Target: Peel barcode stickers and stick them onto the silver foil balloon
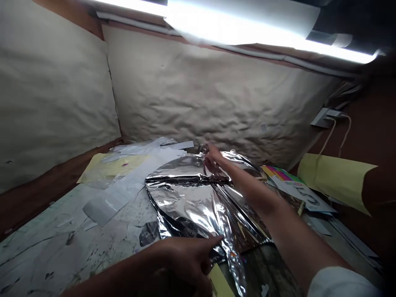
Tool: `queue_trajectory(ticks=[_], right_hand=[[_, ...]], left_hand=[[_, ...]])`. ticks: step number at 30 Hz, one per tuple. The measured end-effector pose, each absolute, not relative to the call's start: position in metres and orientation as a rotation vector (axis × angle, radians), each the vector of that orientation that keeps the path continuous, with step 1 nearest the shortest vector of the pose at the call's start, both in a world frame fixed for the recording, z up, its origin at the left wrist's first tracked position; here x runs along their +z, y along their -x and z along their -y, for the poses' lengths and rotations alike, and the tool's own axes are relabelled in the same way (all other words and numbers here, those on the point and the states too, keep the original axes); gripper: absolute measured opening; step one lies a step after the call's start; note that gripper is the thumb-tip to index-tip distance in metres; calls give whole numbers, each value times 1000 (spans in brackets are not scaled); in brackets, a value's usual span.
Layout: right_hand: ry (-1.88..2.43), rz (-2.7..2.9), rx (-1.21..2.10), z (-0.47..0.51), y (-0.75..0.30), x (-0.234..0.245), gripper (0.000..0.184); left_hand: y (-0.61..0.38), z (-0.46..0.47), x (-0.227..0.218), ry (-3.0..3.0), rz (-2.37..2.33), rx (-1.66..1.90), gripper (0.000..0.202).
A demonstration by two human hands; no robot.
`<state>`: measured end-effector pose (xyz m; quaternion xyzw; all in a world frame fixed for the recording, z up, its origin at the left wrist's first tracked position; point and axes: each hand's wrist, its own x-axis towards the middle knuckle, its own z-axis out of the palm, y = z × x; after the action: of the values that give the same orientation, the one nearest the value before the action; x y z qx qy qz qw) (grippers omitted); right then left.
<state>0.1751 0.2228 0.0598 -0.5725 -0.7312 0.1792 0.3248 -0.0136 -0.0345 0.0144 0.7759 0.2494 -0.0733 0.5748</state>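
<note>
A shiny silver foil balloon [185, 198], flat and creased, lies across the table in front of me. My right hand [214, 154] reaches to its far edge, fingers closed on a bunched bit of foil. Nearer to me, my left hand [185, 258] lies low over the balloon's front part. Its index finger stretches out onto the foil, while the other fingers curl in shadow beside a yellow sheet [221, 284]. A narrow crumpled foil strip [235, 268] runs toward me to the right of that hand.
Loose clear and white sheets [123, 185] and yellow paper [123, 167] cover the left back. At right lie a printed colour packet [297, 187] and another yellow sheet [337, 177], below a socket with plugged cords [329, 117]. A covered wall [216, 90] stands behind.
</note>
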Motion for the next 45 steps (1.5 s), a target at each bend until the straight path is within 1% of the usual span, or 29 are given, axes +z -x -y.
queue_trajectory(ticks=[2,3,5,7,8,10,11,12,14,16,19,23,26,28,30,32,33,35,37,38,39,41,45], right_hand=[[1496,1921,597,-214,-176,44,71],[1486,1910,652,-209,-177,40,74],[1454,1875,743,-195,-182,42,71],[1412,1848,835,-173,-192,52,58],[1376,1853,921,-158,-199,58,55],[1270,1895,1168,-120,-212,66,60],[1137,1916,1427,-100,-219,66,61],[1049,1919,1597,-81,-224,65,57],[993,1847,1726,-48,-231,55,65],[1039,1724,1665,-26,-234,39,67],[1046,1604,1573,-14,-234,19,59],[941,1602,1593,-13,-237,11,57],[922,1680,1486,-9,-237,15,53],[960,1820,1251,-3,-233,20,45],[1009,1998,875,5,-227,23,38],[1041,2129,539,11,-220,25,34],[1050,2170,448,13,-217,25,33],[1065,2210,442,16,-213,26,28],[1064,2209,564,17,-212,25,20],[1061,2204,630,17,-212,25,18],[1058,2207,685,16,-212,25,16],[1048,2229,724,16,-212,24,16],[1083,2170,585,21,-208,22,22]], left_hand=[[14,32,19,-1691,-480,-134,120],[14,31,21,-1605,-439,-94,117],[15,27,25,-1427,-428,63,106],[16,21,26,-1323,-535,334,94],[16,17,25,-1295,-618,481,89],[15,10,21,-1247,-770,718,82],[15,7,18,-1218,-824,792,79],[15,5,16,-1190,-859,837,77],[14,3,12,-1157,-868,864,75],[12,4,11,-1173,-842,859,79],[10,8,14,-1258,-771,814,88],[8,9,16,-1314,-756,744,77],[8,9,15,-1341,-780,779,78],[8,9,14,-1370,-780,801,78],[8,11,12,-1378,-780,808,79],[8,11,11,-1383,-772,816,81],[8,11,10,-1408,-777,819,78],[7,11,8,-1473,-804,822,64],[7,10,8,-1519,-842,807,40],[7,10,8,-1528,-854,803,30],[7,10,8,-1535,-861,805,24],[7,9,8,-1558,-873,820,25],[8,9,6,-1563,-915,870,29]])
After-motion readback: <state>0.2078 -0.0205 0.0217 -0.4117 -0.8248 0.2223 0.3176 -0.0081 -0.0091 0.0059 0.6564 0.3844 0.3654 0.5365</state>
